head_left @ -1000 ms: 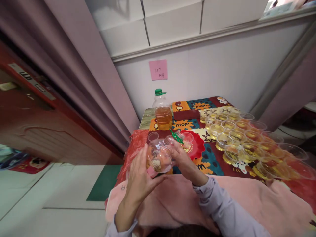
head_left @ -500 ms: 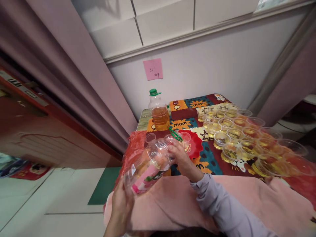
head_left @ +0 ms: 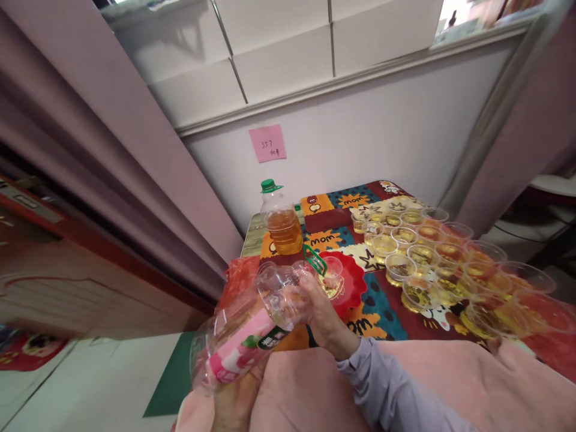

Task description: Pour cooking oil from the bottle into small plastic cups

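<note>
A clear plastic bottle [head_left: 245, 345] with a pink label and a green handle ring lies tilted across my two hands. Its neck points up and right, towards a small clear cup [head_left: 332, 268] on a red scalloped plate [head_left: 357, 287]. Around the neck end my right hand [head_left: 317, 312] is closed. My left hand [head_left: 240, 390] holds the bottle from below, near its base, with most fingers hidden behind it. I see no clear liquid level inside. Behind it stands a similar bottle [head_left: 284, 231], green-capped and partly filled with amber liquid.
Several clear cups of yellow liquid [head_left: 423, 258] stand close together on the right of the patterned tablecloth [head_left: 321, 240]. A pink cloth [head_left: 427, 378] covers the near edge. A pink note [head_left: 267, 143] is on the wall; a wooden door [head_left: 90, 288] stands left.
The bottle has shifted down and left in view, its base swinging nearer to me. My left hand has moved from the base's side to underneath. The camera view has tilted slightly upward.
</note>
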The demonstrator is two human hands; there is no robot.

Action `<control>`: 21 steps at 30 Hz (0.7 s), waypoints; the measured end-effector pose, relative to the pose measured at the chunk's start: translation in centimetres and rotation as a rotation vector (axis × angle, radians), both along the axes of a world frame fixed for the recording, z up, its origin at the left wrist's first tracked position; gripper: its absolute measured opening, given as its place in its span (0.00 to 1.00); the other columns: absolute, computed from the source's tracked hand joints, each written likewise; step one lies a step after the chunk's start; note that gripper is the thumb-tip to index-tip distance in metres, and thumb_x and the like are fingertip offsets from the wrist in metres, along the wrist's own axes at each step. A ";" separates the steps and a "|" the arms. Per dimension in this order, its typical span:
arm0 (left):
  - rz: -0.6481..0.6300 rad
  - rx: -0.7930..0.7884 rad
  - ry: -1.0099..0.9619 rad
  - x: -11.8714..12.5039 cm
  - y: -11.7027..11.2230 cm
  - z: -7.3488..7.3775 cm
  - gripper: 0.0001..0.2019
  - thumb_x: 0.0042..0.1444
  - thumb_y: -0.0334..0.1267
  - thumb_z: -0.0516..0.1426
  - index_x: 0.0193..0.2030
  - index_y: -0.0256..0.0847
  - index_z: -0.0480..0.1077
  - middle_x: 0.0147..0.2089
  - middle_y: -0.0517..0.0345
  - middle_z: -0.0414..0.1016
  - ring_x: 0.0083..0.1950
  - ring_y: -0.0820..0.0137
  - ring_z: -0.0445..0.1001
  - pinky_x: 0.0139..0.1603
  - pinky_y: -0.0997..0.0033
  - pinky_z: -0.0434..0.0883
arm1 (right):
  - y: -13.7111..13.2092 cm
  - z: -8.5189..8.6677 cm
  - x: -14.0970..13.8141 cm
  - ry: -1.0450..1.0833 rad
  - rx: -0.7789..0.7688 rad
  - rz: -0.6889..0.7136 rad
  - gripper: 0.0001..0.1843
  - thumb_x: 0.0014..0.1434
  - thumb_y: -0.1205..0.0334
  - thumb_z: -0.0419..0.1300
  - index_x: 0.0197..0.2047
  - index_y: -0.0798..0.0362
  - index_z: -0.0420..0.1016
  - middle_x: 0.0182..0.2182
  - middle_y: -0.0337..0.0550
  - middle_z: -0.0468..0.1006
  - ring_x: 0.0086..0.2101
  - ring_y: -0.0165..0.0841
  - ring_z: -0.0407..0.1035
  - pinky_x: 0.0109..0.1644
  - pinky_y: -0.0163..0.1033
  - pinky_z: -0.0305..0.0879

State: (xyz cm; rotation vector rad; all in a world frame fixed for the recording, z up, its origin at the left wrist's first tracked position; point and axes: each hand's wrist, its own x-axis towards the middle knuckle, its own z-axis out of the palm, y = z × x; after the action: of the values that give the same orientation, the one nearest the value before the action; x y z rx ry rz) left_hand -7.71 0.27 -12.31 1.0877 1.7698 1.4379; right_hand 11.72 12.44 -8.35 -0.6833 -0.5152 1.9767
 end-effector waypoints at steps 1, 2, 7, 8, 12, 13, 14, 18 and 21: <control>0.007 -0.004 -0.117 -0.1 0.5 -0.5 0.42 0.69 0.75 0.34 0.82 0.67 0.60 0.61 0.52 0.89 0.64 0.45 0.87 0.63 0.31 0.85 | 0.0 -0.1 -0.1 0.007 0.003 -0.008 0.46 0.48 0.29 0.79 0.62 0.42 0.73 0.41 0.37 0.81 0.33 0.35 0.80 0.32 0.38 0.75; 0.009 -0.008 -0.192 -0.3 0.8 -1.0 0.43 0.68 0.76 0.34 0.83 0.66 0.57 0.61 0.51 0.89 0.65 0.44 0.86 0.63 0.29 0.84 | 0.1 -0.1 -0.1 0.017 0.010 -0.013 0.45 0.49 0.29 0.79 0.61 0.43 0.73 0.41 0.37 0.81 0.34 0.36 0.80 0.32 0.38 0.75; 0.049 -0.038 -0.271 -1.1 0.8 -2.1 0.45 0.63 0.80 0.39 0.83 0.73 0.56 0.58 0.59 0.90 0.62 0.42 0.87 0.66 0.26 0.82 | 0.2 -0.5 0.1 0.036 0.000 -0.010 0.48 0.48 0.29 0.79 0.64 0.43 0.72 0.42 0.37 0.81 0.34 0.36 0.80 0.32 0.39 0.76; 0.064 -0.041 -0.303 -1.0 0.8 -2.1 0.43 0.63 0.80 0.41 0.82 0.74 0.58 0.59 0.61 0.90 0.63 0.43 0.87 0.67 0.27 0.81 | 0.3 -0.7 0.1 0.038 -0.016 -0.009 0.48 0.47 0.29 0.80 0.63 0.43 0.73 0.42 0.37 0.81 0.34 0.36 0.80 0.31 0.39 0.76; 0.157 0.032 -0.507 -0.2 1.1 -1.5 0.45 0.51 0.80 0.62 0.72 0.65 0.74 0.60 0.56 0.90 0.65 0.44 0.86 0.60 0.37 0.86 | 0.5 -1.0 0.0 0.068 -0.076 -0.004 0.48 0.44 0.28 0.81 0.60 0.44 0.74 0.43 0.37 0.83 0.36 0.37 0.80 0.32 0.39 0.77; 0.181 0.063 -0.588 0.0 1.2 -1.3 0.46 0.45 0.76 0.69 0.69 0.61 0.77 0.60 0.55 0.90 0.63 0.45 0.86 0.57 0.42 0.88 | 0.6 -1.0 0.0 0.079 -0.086 -0.003 0.48 0.44 0.28 0.81 0.60 0.44 0.75 0.44 0.38 0.84 0.36 0.38 0.81 0.33 0.39 0.77; 0.200 0.094 -0.666 0.3 1.3 -1.1 0.46 0.40 0.71 0.75 0.66 0.58 0.80 0.60 0.54 0.90 0.61 0.46 0.87 0.54 0.47 0.88 | 0.6 -1.0 0.0 0.091 -0.091 -0.001 0.47 0.45 0.28 0.80 0.60 0.44 0.76 0.44 0.38 0.85 0.37 0.38 0.81 0.34 0.40 0.78; 0.205 0.150 -0.827 0.7 1.5 -0.3 0.39 0.44 0.58 0.79 0.65 0.55 0.81 0.64 0.53 0.88 0.57 0.52 0.89 0.51 0.52 0.89 | 0.5 -0.6 0.1 0.128 -0.074 -0.007 0.41 0.49 0.31 0.80 0.58 0.43 0.78 0.46 0.39 0.88 0.43 0.42 0.84 0.39 0.42 0.81; 0.215 0.159 -0.886 0.7 1.5 -0.1 0.35 0.50 0.59 0.76 0.65 0.55 0.81 0.62 0.53 0.89 0.54 0.54 0.90 0.50 0.52 0.89 | 0.6 -0.5 0.3 0.138 -0.059 -0.016 0.38 0.51 0.32 0.79 0.58 0.44 0.80 0.46 0.40 0.90 0.46 0.45 0.85 0.44 0.45 0.83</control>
State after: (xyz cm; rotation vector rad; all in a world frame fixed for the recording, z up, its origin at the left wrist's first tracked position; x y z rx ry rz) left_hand -7.05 1.79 -12.39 0.2189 1.1496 1.8223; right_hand 12.02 13.02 -8.84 -0.5798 -0.3685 2.0140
